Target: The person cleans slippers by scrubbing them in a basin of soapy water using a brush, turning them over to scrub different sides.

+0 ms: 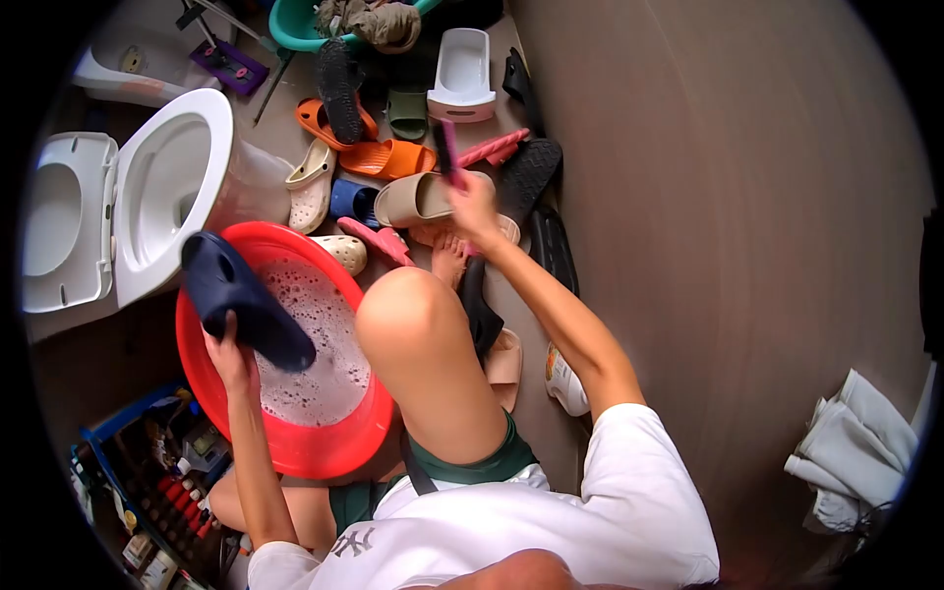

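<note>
My left hand (230, 356) is closed on a dark navy slide slipper (246, 300), holding it tilted above a red basin (324, 450). Soapy water (315, 339) with white foam and bubbles fills the basin. Away to the right, my right hand (476, 208) grips a pink scrubbing brush (450, 157) with dark bristles, raised above the shoes and slightly blurred. A beige slide (408, 200) lies just beneath this hand. The brush and the navy slipper are well apart.
Beyond the basin are a white toilet (211, 118), orange slides (388, 157), cream clogs (313, 187), a white step stool (463, 74) and a teal tub (295, 34). A crate of bottles (162, 472) stands lower left. A wall (708, 197) runs along the right.
</note>
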A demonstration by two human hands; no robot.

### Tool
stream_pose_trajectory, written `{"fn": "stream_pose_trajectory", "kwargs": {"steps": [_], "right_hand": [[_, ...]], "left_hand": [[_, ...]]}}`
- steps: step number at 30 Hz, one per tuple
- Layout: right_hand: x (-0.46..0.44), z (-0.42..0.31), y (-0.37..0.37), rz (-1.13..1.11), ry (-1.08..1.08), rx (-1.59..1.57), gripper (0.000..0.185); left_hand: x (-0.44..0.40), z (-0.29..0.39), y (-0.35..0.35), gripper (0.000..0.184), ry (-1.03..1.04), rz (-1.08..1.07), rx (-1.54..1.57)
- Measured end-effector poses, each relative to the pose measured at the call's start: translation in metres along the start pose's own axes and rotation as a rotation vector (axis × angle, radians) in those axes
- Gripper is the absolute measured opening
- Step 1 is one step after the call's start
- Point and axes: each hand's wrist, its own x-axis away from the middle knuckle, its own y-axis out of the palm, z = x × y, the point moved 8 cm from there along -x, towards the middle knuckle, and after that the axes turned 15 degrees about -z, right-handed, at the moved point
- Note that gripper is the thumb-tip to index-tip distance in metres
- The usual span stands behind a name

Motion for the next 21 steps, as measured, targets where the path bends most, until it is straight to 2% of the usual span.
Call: {"fn": "stream_pose_trajectory", "kwargs": {"steps": [1, 2, 3, 4, 6, 11, 15, 16, 19, 20, 21], "right_hand": [[0.004, 0.072, -0.016, 0.087, 0.267, 0.159, 0.022], [0.013, 0.125, -0.031, 0.127, 0.379, 0.148, 0.021], [0.026, 0.139, -0.044, 0.143, 0.445, 0.124, 0.020], [0.033, 0.196, -0.052, 0.177, 0.523, 0.029, 0.019], [0.050, 0.216, -0.059, 0.236, 0.580, -0.170, 0.024], [0.042, 0.224, -0.047, 0.260, 0.617, -0.271, 0.029], [0.024, 0.223, -0.028, 0.243, 0.651, -0.360, 0.034], [0.019, 0.233, -0.024, 0.298, 0.603, -0.412, 0.036], [0.020, 0.249, -0.020, 0.291, 0.760, -0.353, 0.038], [0.023, 0.249, -0.019, 0.278, 0.826, -0.293, 0.033], [0.024, 0.250, -0.014, 0.284, 0.812, -0.465, 0.032]], "left_hand": [[0.007, -0.017, -0.025, 0.055, -0.054, 0.022, -0.077], [0.017, -0.031, -0.039, 0.056, -0.072, 0.047, -0.102], [0.027, -0.044, -0.051, 0.057, -0.090, 0.070, -0.127], [0.035, -0.058, -0.055, 0.058, -0.106, 0.038, -0.114], [0.053, -0.092, -0.078, 0.052, -0.128, 0.045, -0.099], [0.075, -0.136, -0.095, 0.048, -0.220, 0.122, -0.133], [0.078, -0.140, -0.070, 0.047, -0.234, 0.131, -0.054], [0.076, -0.141, -0.067, 0.047, -0.224, 0.114, -0.065], [0.074, -0.139, -0.061, 0.047, -0.233, 0.093, -0.076], [0.075, -0.138, -0.058, 0.047, -0.248, 0.103, -0.087], [0.075, -0.136, -0.053, 0.047, -0.265, 0.113, -0.098]]}}
